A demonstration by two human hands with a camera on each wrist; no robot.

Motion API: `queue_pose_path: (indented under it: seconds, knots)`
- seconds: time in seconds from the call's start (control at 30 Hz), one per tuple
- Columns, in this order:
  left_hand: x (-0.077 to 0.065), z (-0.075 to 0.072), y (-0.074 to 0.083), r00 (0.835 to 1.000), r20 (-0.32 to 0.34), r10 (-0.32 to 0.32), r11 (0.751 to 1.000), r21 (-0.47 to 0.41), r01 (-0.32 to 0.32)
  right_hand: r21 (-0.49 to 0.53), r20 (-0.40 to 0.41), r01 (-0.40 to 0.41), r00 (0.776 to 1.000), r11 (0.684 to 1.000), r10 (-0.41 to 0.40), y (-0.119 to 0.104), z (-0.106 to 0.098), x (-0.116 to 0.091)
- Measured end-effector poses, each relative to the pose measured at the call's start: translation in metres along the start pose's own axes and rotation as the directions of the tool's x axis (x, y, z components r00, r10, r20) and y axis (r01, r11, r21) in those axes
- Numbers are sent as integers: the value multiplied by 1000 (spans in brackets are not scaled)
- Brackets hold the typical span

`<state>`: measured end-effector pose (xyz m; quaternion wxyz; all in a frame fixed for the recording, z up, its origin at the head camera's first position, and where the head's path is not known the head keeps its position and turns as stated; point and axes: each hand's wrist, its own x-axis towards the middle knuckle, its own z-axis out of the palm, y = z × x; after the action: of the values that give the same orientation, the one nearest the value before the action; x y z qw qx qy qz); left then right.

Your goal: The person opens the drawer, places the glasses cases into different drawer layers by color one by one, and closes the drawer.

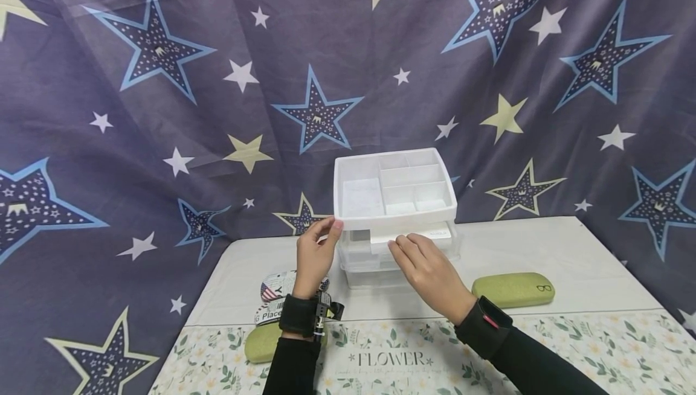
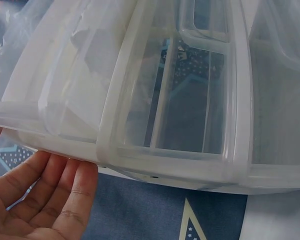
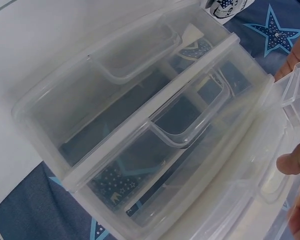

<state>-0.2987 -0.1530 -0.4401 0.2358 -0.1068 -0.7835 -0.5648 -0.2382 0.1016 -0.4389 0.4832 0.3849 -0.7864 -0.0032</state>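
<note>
The storage box [image 1: 375, 279] stands at the far side of the table [image 1: 544, 250], with its top drawer [image 3: 240, 210] partly extended. The left hand [image 1: 317, 247] grips the box's front left corner, thumb at the front and fingers along the side; the right hand [image 1: 429, 268] holds the top drawer's front edge. Drawer handling is judged to be mid-step: the top drawer projects beyond its frame, while the middle drawer [image 3: 140, 160] and bottom drawer [image 3: 80, 100] appear seated. What is left is judged to be the rest of the top drawer's travel; whether inward or outward cannot be told. Count: one storage box; three drawers; one top tray [image 1: 397, 221] with six visible compartments; one white item [image 1: 435, 234], seemingly inside the top drawer, though the tray overhangs it and its outline is uncertain. Two green glasses cases are present: one at the right [image 1: 513, 290], one at the left [image 1: 261, 344], partly behind the left forearm. Beside that forearm lies printed packaging [image 1: 272, 311], as one piece or two; the overlap prevents a firm count.
</note>
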Motion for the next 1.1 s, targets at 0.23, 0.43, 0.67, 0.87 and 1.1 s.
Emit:
queue_pose_path:
  seconds: [0.23, 0.43, 0.67, 0.87, 1.1]
  knots:
    - [-1, -1, 2, 1000, -4, -1, 1000, -16, 1, -10, 3, -15, 1000, 1000, 15, 2, 5, 3]
    - [0, -1, 0, 1000, -9, -5, 1000, 0, 5, -17, -3, -22, 1000, 1000, 22, 5, 11, 6]
    - [0, 0, 0, 1000, -8, 11, 1000, -9, -11, -20, -17, -37, 999, 999, 37, 8, 19, 4]
    - [0, 1, 1, 1000, -13, 19, 1000, -4, -19, -16, -18, -56, 998, 998, 56, 10, 24, 1]
    - [0, 0, 1, 1000, -17, 18, 1000, 1, -18, -21, -41, -60, 997, 998, 59, 10, 27, 3]
